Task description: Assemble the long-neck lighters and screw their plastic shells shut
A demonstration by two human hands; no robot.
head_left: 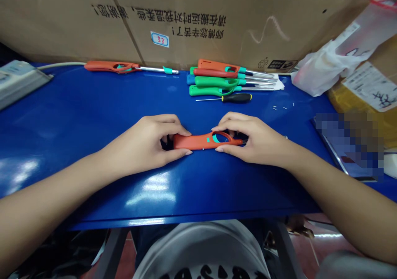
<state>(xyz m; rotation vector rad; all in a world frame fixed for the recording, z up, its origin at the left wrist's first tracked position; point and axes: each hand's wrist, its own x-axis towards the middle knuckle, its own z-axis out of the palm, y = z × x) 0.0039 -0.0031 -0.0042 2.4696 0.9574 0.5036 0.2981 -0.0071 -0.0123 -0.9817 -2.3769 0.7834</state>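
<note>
An orange long-nosed lighter [198, 141] with a green trigger is held level just over the blue table, between both hands. My left hand [155, 140] pinches the end of its handle between thumb and fingers. At the other end, my right hand [248, 136] grips the lighter around the trigger loop, its thumb on the near side and fingers on the far side. The metal nozzle is mostly hidden by my right palm. Beyond the hands lies a screwdriver [237, 98] with a black and yellow handle.
A pile of orange, green and blue lighters [214, 91] lies by the cardboard box [186, 6]. Another orange lighter [105, 66] is left of it. Small metal pins [284, 107] lie at right, near a plastic bag [322, 66] and a phone-like slab [344, 155]. A power strip [21, 80] sits far left.
</note>
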